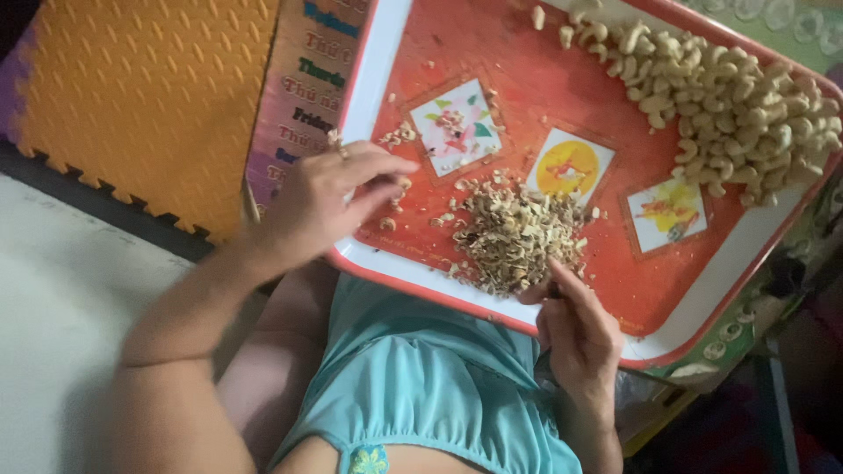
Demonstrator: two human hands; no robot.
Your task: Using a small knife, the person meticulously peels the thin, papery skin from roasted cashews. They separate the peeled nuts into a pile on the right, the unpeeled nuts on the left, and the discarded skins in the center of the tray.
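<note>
Red tray (492,53) sitting on lap, left hand (329,197) hovering over its near-left rim, fingers pinched together, right hand (575,329) pinching something small beside shell pile (514,237), peeled cashews (729,96) heaping at far corner, orange foam mat (132,96) lying left

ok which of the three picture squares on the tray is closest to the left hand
The square with the green and pink leafy picture, leftmost of the three on the red tray. It lies just right of the left hand; the yellow-orange square and the orange splash square lie further right.
</note>
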